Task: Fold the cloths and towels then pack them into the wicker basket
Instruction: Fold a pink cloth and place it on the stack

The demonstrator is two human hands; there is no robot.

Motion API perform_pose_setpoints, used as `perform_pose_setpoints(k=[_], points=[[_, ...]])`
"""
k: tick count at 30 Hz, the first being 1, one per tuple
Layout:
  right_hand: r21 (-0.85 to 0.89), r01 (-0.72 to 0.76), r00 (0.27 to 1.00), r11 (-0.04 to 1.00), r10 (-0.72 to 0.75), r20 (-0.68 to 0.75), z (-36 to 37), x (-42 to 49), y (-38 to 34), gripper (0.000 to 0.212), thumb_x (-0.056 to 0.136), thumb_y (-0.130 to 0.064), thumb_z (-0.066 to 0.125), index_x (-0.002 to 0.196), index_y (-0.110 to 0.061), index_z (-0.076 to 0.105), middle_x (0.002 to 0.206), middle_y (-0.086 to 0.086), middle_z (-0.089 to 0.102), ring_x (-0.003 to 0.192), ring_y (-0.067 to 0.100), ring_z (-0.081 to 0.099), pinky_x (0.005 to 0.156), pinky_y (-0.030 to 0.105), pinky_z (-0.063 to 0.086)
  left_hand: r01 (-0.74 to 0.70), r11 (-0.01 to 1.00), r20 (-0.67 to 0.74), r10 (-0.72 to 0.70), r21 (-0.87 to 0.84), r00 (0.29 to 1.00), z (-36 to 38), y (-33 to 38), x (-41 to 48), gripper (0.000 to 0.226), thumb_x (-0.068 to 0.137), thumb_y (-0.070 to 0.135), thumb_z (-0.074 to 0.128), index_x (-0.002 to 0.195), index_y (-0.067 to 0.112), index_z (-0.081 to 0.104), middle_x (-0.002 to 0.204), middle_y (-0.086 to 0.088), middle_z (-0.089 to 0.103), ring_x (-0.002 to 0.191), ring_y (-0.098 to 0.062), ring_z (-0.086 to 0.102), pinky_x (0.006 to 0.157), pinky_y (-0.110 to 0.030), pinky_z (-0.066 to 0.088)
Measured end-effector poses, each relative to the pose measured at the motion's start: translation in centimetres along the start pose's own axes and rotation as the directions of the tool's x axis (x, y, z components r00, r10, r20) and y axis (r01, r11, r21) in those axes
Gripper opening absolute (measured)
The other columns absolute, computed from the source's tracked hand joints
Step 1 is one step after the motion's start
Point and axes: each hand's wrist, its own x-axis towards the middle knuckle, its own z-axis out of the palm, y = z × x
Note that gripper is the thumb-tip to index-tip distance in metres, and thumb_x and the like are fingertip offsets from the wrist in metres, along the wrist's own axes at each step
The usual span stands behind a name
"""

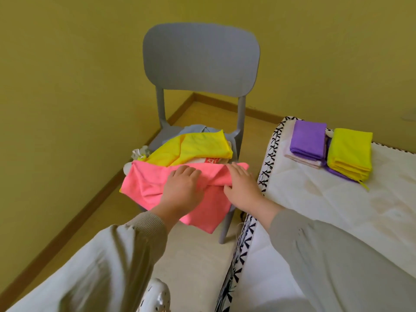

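Note:
A pink cloth lies over the front of the pile on the grey chair, its lower part hanging off the seat edge. My left hand grips a bunched fold of it near the middle. My right hand presses flat on its upper right part, thumb tucked under the fold. Behind the pink cloth sit a loose yellow cloth, a pale one with a red label and a grey-blue one. On the mattress lie a folded purple cloth and a folded yellow cloth. No wicker basket is in view.
The chair stands in a corner of yellow walls with a wooden skirting board. The mattress edge with black-and-white trim is right next to the chair. A crumpled white-grey cloth hangs at the pile's left. My knees fill the bottom of the view.

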Motion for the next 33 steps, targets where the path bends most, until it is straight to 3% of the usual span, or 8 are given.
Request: perform_pose_setpoints(k=[6, 10, 14, 17, 21, 25, 29, 33], points=[[0.016, 0.054, 0.991, 0.998, -0.056, 0.118, 2.1, 1.4, -3.1, 0.078, 0.085, -0.018, 0.058, 0.151, -0.021, 0.018, 0.159, 0.006, 0.007, 0.145, 0.028, 0.01, 0.118, 0.04, 0.017, -0.019, 1.0, 0.059, 0.019, -0.001, 0.998, 0.9, -2.7, -2.3, 0.042, 0.072, 0.045, 0.043, 0.093, 0.018, 0.068, 0.093, 0.0, 0.068, 0.082, -0.027, 0.061, 0.064, -0.035, 0.049], [-0.013, 0.029, 0.995, 0.999, -0.028, 0.091, 3.1, 2.3, -4.0, 0.067, 0.083, -0.017, 0.059, 0.145, -0.02, 0.033, 0.149, 0.004, 0.032, 0.137, 0.028, 0.027, 0.112, 0.039, 0.028, 0.008, 1.0, 0.085, -0.009, 0.01, 0.996, 1.3, -2.9, -2.4, 0.037, 0.068, 0.032, 0.062, 0.1, 0.015, 0.066, 0.093, -0.003, 0.064, 0.082, -0.029, 0.061, 0.06, -0.036, 0.048], [-0.114, 0.015, 1.0, 0.993, -0.016, -0.004, 2.6, 3.1, -4.7, 0.022, 0.086, -0.01, 0.053, 0.105, -0.016, 0.061, 0.116, 0.004, 0.058, 0.115, 0.026, 0.046, 0.096, 0.037, 0.035, 0.051, 0.999, 0.135, -0.05, -0.006, 0.99, 1.1, -2.4, -2.1, 0.047, 0.079, 0.026, 0.058, 0.124, 0.016, 0.053, 0.112, -0.006, 0.055, 0.101, -0.029, 0.051, 0.07, -0.036, 0.046], [-0.057, -0.049, 0.999, 0.997, 0.049, -0.003, 1.9, 3.4, -5.0, 0.014, 0.083, -0.01, 0.052, 0.081, -0.021, 0.061, 0.1, 0.008, 0.062, 0.107, 0.028, 0.05, 0.09, 0.036, 0.039, 0.086, 0.995, 0.139, -0.091, 0.043, 0.986, 0.7, -1.8, -1.9, 0.049, 0.082, 0.033, 0.056, 0.128, 0.018, 0.047, 0.118, -0.003, 0.05, 0.107, -0.024, 0.047, 0.072, -0.034, 0.042], [0.108, 0.0, 0.998, 0.994, 0.007, -0.065, -0.3, 3.0, -5.9, 0.013, 0.085, -0.007, 0.05, 0.091, -0.009, 0.062, 0.096, 0.007, 0.058, 0.1, 0.026, 0.048, 0.085, 0.035, 0.04, 0.161, 0.981, -0.077, -0.169, -0.105, 0.982, -1.2, -1.7, -1.1, 0.026, 0.084, 0.02, 0.05, 0.099, 0.005, 0.065, 0.096, -0.013, 0.058, 0.092, -0.034, 0.055, 0.065, -0.04, 0.043], [0.297, -0.005, 0.993, 0.955, 0.041, -0.115, -3.8, 1.9, -7.9, 0.009, 0.09, -0.007, 0.045, 0.088, -0.013, 0.051, 0.073, 0.001, 0.051, 0.072, 0.025, 0.049, 0.059, 0.032, 0.033, 0.229, 0.931, -0.185, -0.287, -0.284, 0.94, -5.3, -0.6, -0.5, 0.03, 0.09, 0.024, 0.051, 0.11, 0.008, 0.068, 0.103, -0.013, 0.062, 0.101, -0.031, 0.055, 0.075, -0.037, 0.044], [0.422, 0.015, 0.971, 0.906, 0.088, -0.224, -8.1, 0.7, -10.6, 0.014, 0.089, -0.005, 0.046, 0.081, -0.016, 0.05, 0.068, -0.001, 0.051, 0.073, 0.024, 0.051, 0.066, 0.034, 0.04, 0.191, 0.927, -0.265, -0.282, -0.323, 0.922, -9.8, 1.2, -0.6, 0.036, 0.087, 0.034, 0.046, 0.104, 0.01, 0.067, 0.101, -0.008, 0.062, 0.1, -0.026, 0.055, 0.075, -0.035, 0.043], [0.473, 0.097, 0.948, 0.876, 0.064, -0.313, -13.2, -1.5, -13.6, 0.013, 0.088, -0.006, 0.053, 0.078, -0.014, 0.055, 0.074, 0.0, 0.055, 0.075, 0.017, 0.051, 0.062, 0.025, 0.031, 0.107, 0.943, -0.339, -0.218, -0.316, 0.915, -14.3, 2.7, -2.1, 0.031, 0.086, 0.037, 0.045, 0.088, 0.011, 0.061, 0.086, -0.003, 0.058, 0.087, -0.024, 0.053, 0.068, -0.034, 0.042]])
